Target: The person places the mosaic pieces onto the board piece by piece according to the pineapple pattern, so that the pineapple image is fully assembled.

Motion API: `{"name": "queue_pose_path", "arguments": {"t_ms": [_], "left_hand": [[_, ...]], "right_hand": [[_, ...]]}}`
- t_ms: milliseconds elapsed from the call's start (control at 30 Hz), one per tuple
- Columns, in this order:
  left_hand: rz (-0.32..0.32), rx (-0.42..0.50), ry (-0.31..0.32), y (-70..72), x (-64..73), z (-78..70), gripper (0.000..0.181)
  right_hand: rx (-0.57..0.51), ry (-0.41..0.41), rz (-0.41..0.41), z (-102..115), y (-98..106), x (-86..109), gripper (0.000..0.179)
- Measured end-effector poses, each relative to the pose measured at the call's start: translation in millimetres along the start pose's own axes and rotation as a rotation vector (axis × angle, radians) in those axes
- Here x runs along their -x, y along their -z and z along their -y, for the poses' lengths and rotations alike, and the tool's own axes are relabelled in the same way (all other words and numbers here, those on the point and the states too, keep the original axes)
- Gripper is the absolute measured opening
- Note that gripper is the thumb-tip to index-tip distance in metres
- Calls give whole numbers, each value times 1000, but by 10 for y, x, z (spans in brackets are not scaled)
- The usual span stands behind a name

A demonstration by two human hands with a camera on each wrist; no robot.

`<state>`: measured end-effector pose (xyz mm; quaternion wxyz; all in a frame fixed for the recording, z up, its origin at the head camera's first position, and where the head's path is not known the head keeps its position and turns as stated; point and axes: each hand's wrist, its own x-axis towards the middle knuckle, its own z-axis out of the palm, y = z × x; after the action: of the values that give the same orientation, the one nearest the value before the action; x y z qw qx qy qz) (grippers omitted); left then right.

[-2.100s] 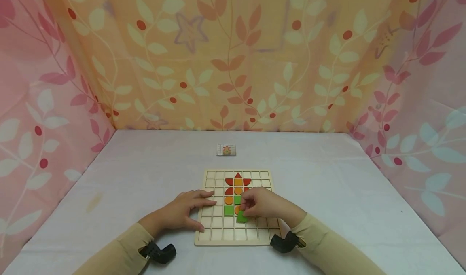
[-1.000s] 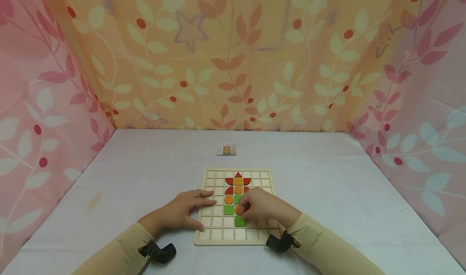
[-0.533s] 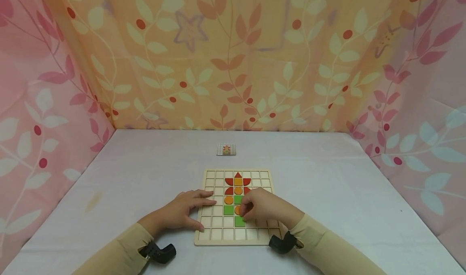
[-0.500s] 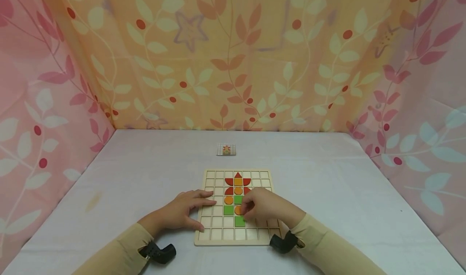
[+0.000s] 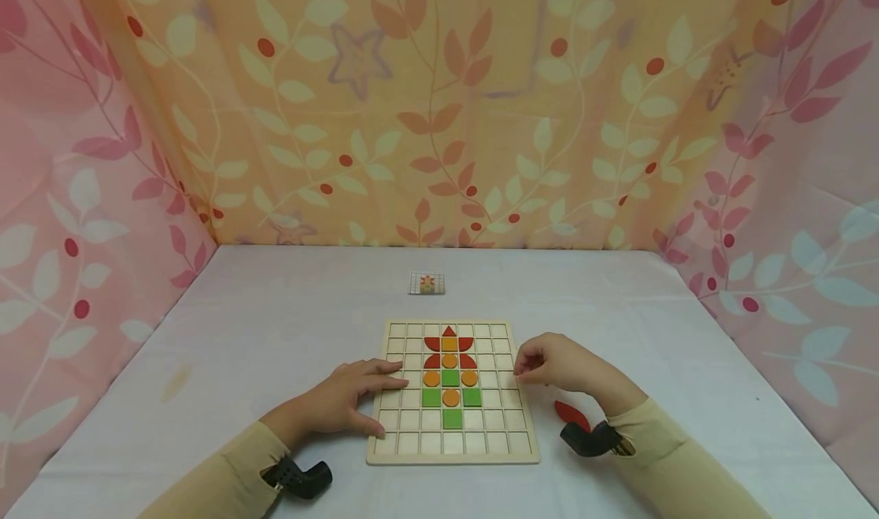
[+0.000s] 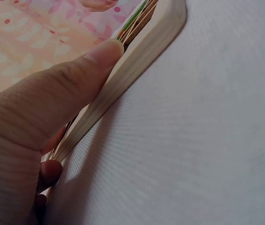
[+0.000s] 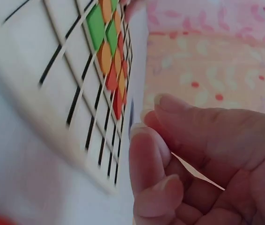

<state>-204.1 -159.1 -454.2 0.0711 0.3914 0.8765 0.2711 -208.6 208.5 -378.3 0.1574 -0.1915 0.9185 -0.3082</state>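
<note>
A wooden grid board (image 5: 504, 443) lies on the table with flat red, orange and green pieces in its cells. The lowest piece is a green square (image 5: 452, 419), flat in its cell under an orange circle (image 5: 450, 398). My left hand (image 5: 336, 398) rests on the board's left edge, fingers stretched over the cells and thumb on the rim. Just off the board's right edge is my right hand (image 5: 566, 362), its fingers loosely curled. The right wrist view shows nothing between its thumb and fingers (image 7: 153, 201). A red leaf-shaped piece (image 5: 571, 415) lies on the table under that wrist, partly hidden.
A small card (image 5: 427, 283) printed with a grid and a coloured figure lies behind the board. Patterned cloth (image 5: 439, 122) encloses the white table (image 5: 275, 305) at the back and sides. Each wrist carries a black camera mount (image 5: 298, 478).
My right hand has let go of the green square and moved right, off the board. Pieces it covered and the red leaf-shaped piece now show. The left hand has stayed put.
</note>
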Motion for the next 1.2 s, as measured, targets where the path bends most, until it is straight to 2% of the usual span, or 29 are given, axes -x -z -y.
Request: {"name": "queue_pose_path", "arguments": {"t_ms": [300, 567, 633, 867, 1200], "left_hand": [[1, -2, -8, -5, -2, 12, 73], [1, -8, -6, -3, 0, 3, 73], [4, -9, -2, 0, 1, -2, 73], [4, -3, 1, 4, 5, -12, 73], [3, -4, 5, 6, 5, -9, 73]], "right_hand": [[-3, -86, 3, -356, 164, 277, 11], [-37, -183, 54, -549, 150, 483, 19], [-34, -177, 65, -580, 137, 515, 21], [2, -70, 70, -605, 82, 564, 26], [25, -84, 55, -609, 33, 551, 25]]}}
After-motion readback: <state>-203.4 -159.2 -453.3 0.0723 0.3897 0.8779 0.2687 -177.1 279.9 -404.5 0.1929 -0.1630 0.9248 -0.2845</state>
